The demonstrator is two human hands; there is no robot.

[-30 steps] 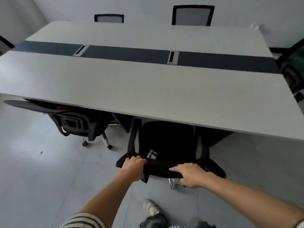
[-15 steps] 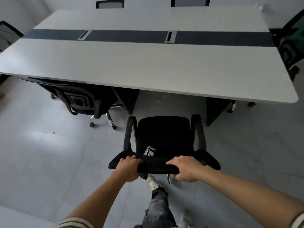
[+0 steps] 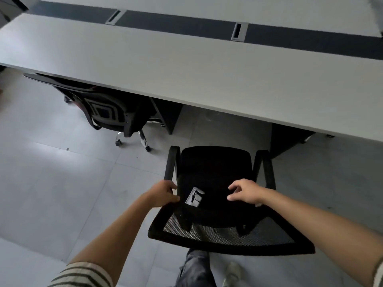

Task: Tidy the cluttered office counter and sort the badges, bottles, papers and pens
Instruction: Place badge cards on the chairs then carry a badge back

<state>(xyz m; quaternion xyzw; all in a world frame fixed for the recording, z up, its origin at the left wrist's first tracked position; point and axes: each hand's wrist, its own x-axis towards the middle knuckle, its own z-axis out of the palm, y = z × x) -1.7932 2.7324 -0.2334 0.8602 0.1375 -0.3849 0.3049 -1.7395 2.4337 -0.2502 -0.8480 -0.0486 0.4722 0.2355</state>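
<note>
A black mesh-backed office chair (image 3: 215, 168) stands pulled out from the long pale table (image 3: 186, 65). A small white card-like thing with black marks (image 3: 194, 196) lies at the rear of the seat. My left hand (image 3: 162, 193) is at the rear end of the chair's left armrest (image 3: 171, 162), fingers loosely curled, with nothing visibly in it. My right hand (image 3: 245, 192) hovers over the right rear of the seat, fingers spread and relaxed, empty. Both hands are forward of the mesh backrest (image 3: 228, 235). No badges, bottles, papers or pens show on the table.
A second black chair (image 3: 107, 112) is tucked under the table at the left. A dark strip with two cable slots (image 3: 239, 31) runs along the tabletop. Dark table legs (image 3: 286, 139) stand either side of the pulled-out chair. My leg and shoe (image 3: 232, 272) are behind the backrest.
Both hands have let go of the backrest's top edge and moved forward over the seat. The chair stands further out from the table, and the camera has tilted down and closer.
</note>
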